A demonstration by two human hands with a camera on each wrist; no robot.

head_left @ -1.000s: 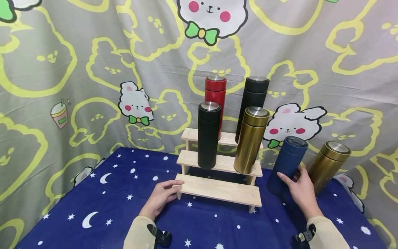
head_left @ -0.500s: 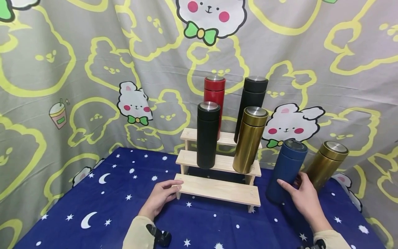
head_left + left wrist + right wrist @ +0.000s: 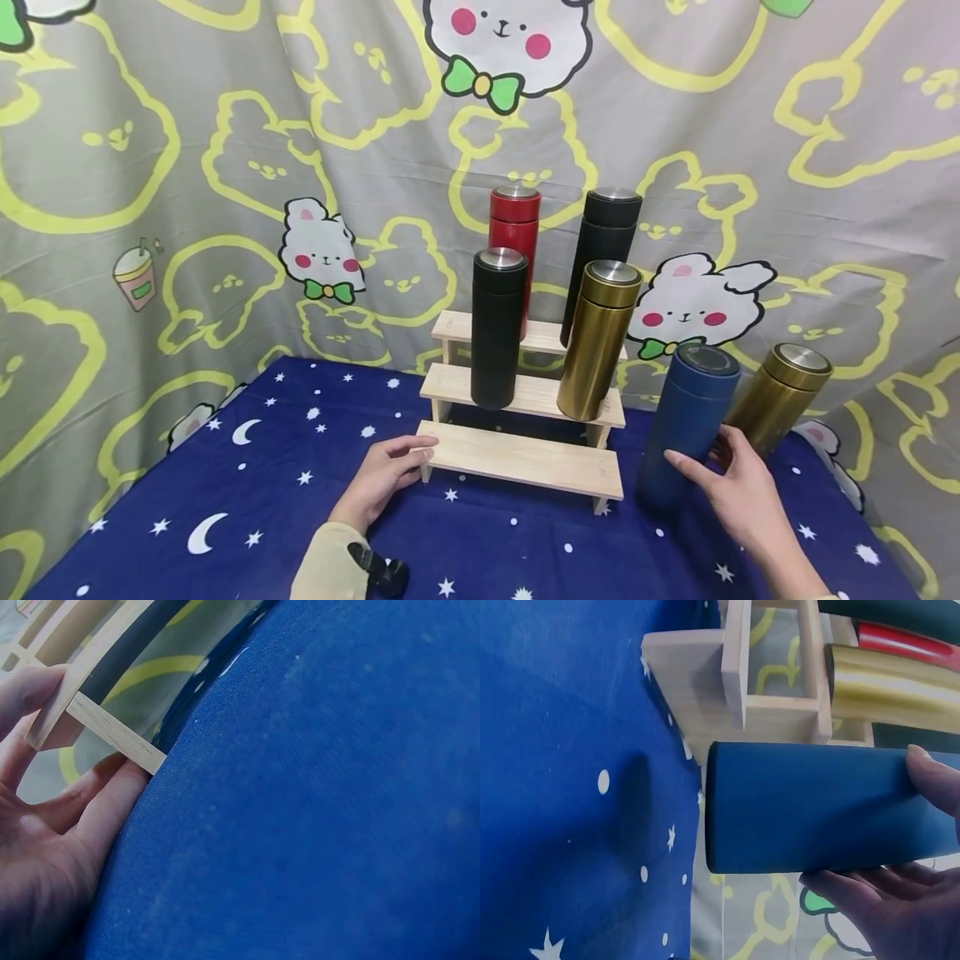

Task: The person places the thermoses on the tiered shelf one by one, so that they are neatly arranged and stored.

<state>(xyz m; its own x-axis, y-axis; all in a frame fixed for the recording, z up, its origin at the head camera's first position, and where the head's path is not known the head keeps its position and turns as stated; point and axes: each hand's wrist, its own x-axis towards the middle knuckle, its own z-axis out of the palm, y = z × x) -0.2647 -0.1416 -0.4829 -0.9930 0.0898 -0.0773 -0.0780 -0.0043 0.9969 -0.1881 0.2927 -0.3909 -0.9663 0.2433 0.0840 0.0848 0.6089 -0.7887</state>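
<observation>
My right hand (image 3: 738,487) grips a blue thermos bottle (image 3: 686,433), thumb on its near side and fingers round the other. In the right wrist view the blue bottle (image 3: 817,810) hangs above the cloth, its base apart from its shadow. My left hand (image 3: 382,475) holds the left end of the lowest board of a wooden three-step display stand (image 3: 517,457); in the left wrist view the thumb lies on the board end (image 3: 56,712) and fingers sit beside the leg. A black bottle (image 3: 497,333) and a gold bottle (image 3: 600,342) stand on the middle step.
On the top step stand a red bottle (image 3: 514,250) and another black bottle (image 3: 609,242). A second gold bottle (image 3: 780,396) stands on the table right of my right hand. Dark blue star-print cloth (image 3: 255,467) covers the table, and a patterned curtain (image 3: 225,167) hangs behind.
My right hand has brought the blue bottle a little toward me and down in the head view. The left hand keeps its place at the stand; the head view has shifted slightly.
</observation>
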